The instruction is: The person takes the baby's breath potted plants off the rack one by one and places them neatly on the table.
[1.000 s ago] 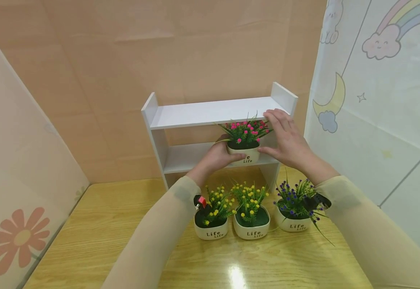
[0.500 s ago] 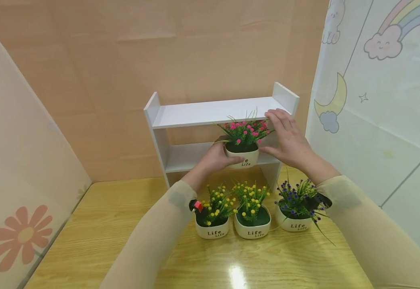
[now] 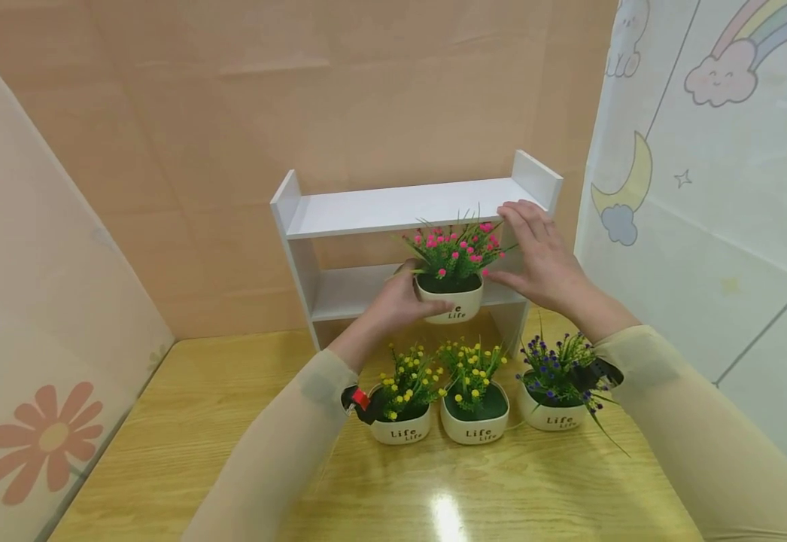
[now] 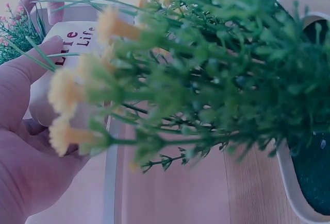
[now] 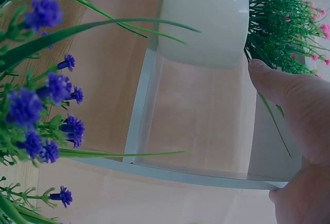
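Observation:
My left hand (image 3: 399, 301) grips a cream pot of pink artificial flowers (image 3: 469, 295) by its left side, thumb across the "Life" lettering on the front. The pot hangs in front of the middle board of a white two-board shelf (image 3: 380, 207), its flowers just below the upper board. My right hand (image 3: 542, 260) stands with fingers extended at the front edge of the upper board. Its thumb points at the pot's right rim. In the right wrist view that thumb (image 5: 278, 85) lies beside the pink flowers' stems, a little off the cream pot (image 5: 206, 33).
Two pots of yellow flowers (image 3: 400, 429) (image 3: 475, 427) and one of purple flowers (image 3: 554, 416) stand in a row on the wooden table (image 3: 183, 421), below my forearms. A patterned white wall sheet (image 3: 705, 248) rises close on the right.
The pink flower pot has come slightly forward, down and left in my left hand, away from the shelf and from my right thumb. The right hand has stayed nearly still.

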`<state>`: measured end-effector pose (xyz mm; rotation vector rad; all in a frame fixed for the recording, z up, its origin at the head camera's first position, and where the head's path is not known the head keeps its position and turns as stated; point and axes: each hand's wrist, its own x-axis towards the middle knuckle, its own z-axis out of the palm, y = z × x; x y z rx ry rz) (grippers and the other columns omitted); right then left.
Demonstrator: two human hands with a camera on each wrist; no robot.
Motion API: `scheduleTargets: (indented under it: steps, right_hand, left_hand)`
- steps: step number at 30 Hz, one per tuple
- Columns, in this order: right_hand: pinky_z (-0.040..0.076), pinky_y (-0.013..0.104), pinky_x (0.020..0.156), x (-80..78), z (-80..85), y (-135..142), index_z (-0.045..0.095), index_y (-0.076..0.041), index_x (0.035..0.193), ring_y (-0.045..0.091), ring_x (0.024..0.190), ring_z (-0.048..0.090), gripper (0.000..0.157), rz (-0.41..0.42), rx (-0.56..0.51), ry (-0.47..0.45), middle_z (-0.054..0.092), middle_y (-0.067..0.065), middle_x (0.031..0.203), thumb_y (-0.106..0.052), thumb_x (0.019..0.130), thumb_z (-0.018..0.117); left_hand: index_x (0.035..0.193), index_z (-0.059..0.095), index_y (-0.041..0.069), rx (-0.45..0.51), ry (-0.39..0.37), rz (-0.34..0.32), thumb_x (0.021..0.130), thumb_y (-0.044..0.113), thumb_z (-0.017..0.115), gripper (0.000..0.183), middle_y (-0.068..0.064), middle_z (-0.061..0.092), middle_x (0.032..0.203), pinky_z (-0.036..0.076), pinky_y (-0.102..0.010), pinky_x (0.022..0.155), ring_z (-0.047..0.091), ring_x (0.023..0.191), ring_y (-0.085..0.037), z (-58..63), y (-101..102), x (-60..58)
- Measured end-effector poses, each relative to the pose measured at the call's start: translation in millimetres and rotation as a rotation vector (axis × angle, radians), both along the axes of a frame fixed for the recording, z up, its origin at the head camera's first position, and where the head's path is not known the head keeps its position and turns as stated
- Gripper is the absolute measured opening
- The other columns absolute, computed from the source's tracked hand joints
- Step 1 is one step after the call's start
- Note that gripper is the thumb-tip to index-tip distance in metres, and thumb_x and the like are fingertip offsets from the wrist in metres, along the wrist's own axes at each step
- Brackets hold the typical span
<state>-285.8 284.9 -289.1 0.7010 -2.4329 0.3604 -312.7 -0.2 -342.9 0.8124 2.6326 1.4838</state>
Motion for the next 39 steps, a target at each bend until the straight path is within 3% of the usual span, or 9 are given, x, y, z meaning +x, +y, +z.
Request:
scheduleTargets:
  steps: [9,18,23,30,39]
  right_hand:
    - [0.013,0.055,0.134,3.9,1.3,0,0.030,0.000,0.167,0.046,0.163,0.019,0.108,0.030,-0.003,0.015,0.029,0.025,0.172,-0.019,0.086,0.098]
    - [0.013,0.054,0.134,3.2,1.2,-1,0.031,0.001,0.167,0.046,0.162,0.020,0.107,0.031,-0.006,0.017,0.030,0.025,0.171,-0.020,0.086,0.098]
    - [0.013,0.055,0.134,3.9,1.9,-1,0.030,0.001,0.167,0.046,0.162,0.019,0.109,0.019,0.002,0.004,0.030,0.025,0.172,-0.021,0.086,0.098]
    - [0.011,0.055,0.134,0.9,1.0,-1,0.029,0.001,0.166,0.046,0.162,0.018,0.112,0.012,0.018,0.015,0.028,0.026,0.172,-0.022,0.083,0.100]
    - [0.014,0.055,0.134,2.2,0.8,-1,0.031,0.001,0.166,0.046,0.161,0.021,0.109,0.025,0.012,0.033,0.029,0.026,0.171,-0.019,0.084,0.099]
  left_hand:
    - [0.165,0.040,0.010,0.014,-0.009,0.009,0.088,0.038,0.097,0.099,-0.008,0.067,0.139,0.052,-0.049,0.112,0.067,0.126,-0.028,-2.5,-9,10.1]
    - [0.162,0.041,0.012,0.010,-0.034,0.018,0.085,0.044,0.098,0.101,-0.008,0.069,0.134,0.056,-0.048,0.105,0.071,0.118,-0.024,-4.8,-21,21.3]
    - [0.161,0.042,0.015,0.011,-0.052,0.026,0.086,0.046,0.097,0.098,-0.008,0.066,0.142,0.054,-0.050,0.109,0.066,0.131,-0.030,-5.7,-30,29.9]
    - [0.166,0.039,0.023,-0.009,-0.038,0.047,0.087,0.050,0.095,0.100,-0.004,0.053,0.162,0.046,-0.058,0.118,0.050,0.152,-0.037,-7.3,-41,39.3]
    - [0.170,0.034,0.028,-0.085,-0.049,0.140,0.086,0.060,0.092,0.107,-0.007,0.048,0.169,0.047,-0.060,0.117,0.051,0.151,-0.039,-7.9,-57,53.2]
